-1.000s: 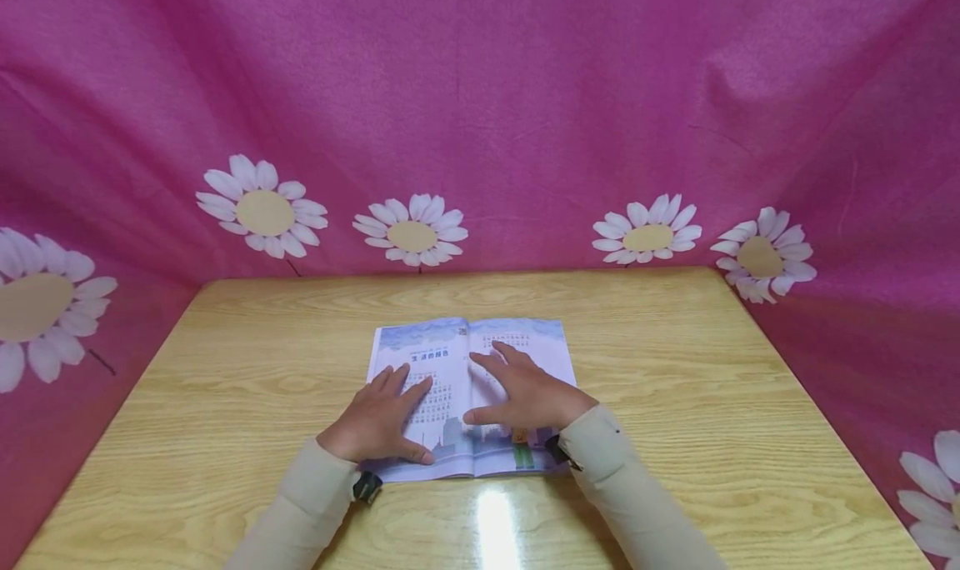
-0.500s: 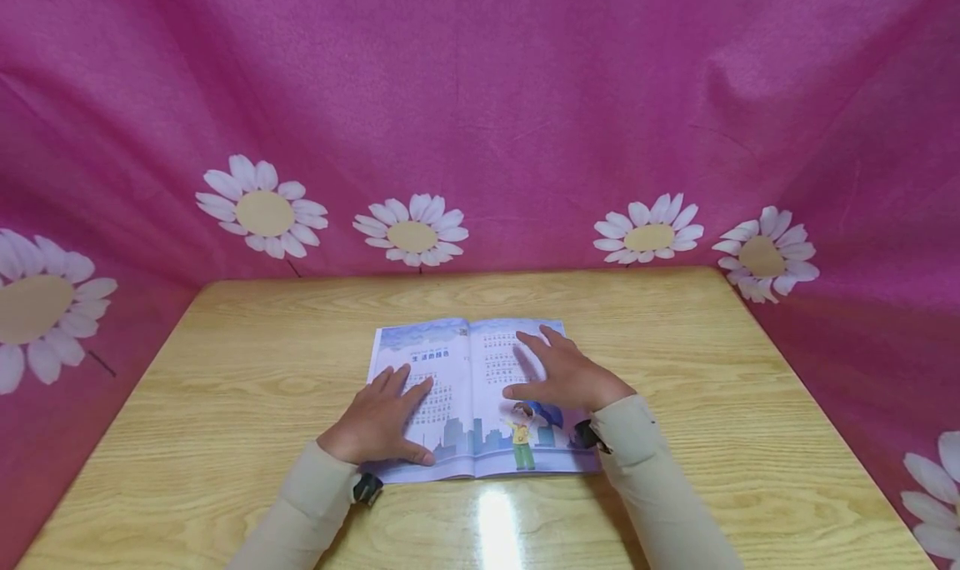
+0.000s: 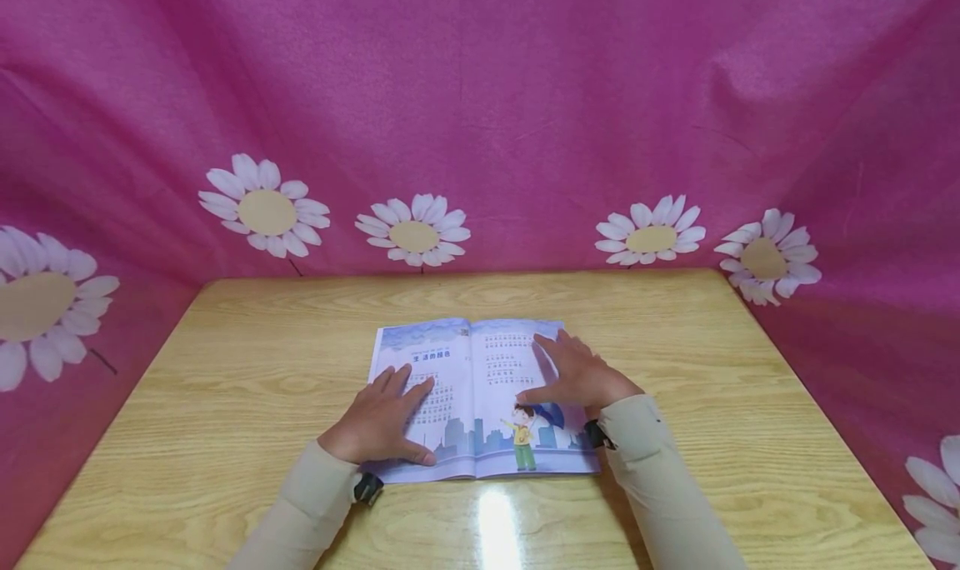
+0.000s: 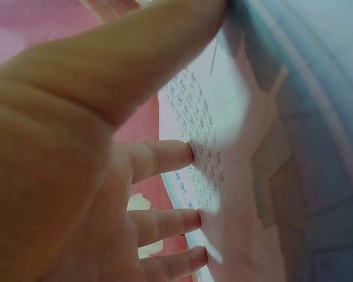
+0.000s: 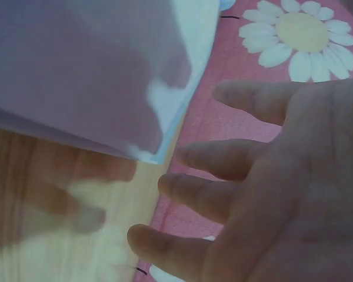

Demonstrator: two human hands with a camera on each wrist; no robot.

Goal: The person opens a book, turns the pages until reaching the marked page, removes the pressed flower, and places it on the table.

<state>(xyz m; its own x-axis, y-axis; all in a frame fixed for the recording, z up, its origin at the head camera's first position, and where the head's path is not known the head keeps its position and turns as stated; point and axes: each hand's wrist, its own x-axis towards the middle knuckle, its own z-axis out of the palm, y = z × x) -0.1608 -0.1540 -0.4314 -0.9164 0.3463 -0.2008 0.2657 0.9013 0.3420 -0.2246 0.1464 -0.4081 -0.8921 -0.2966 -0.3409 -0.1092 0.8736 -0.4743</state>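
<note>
An open picture book (image 3: pixel 491 403) lies on the table, printed with text, a city skyline and a child under an umbrella. My left hand (image 3: pixel 377 420) rests on its left page with fingers spread; in the left wrist view the fingertips (image 4: pixel 182 151) touch the paper. Over the outer part of the right page is my right hand (image 3: pixel 587 378), fingers loosely extended and holding nothing. Seen from the right wrist, its fingers (image 5: pixel 188 191) stand apart from the corner of the page (image 5: pixel 94 70), casting a shadow on it.
The wooden table (image 3: pixel 720 387) extends around the book on all sides. A pink cloth (image 3: pixel 525 120) with white daisies hangs behind and along both sides of it. A light glare (image 3: pixel 497 528) shows on the tabletop near the front.
My right hand has moved right, from the middle of the right page to its outer edge, uncovering the text and the child drawing. The left hand has stayed in place.
</note>
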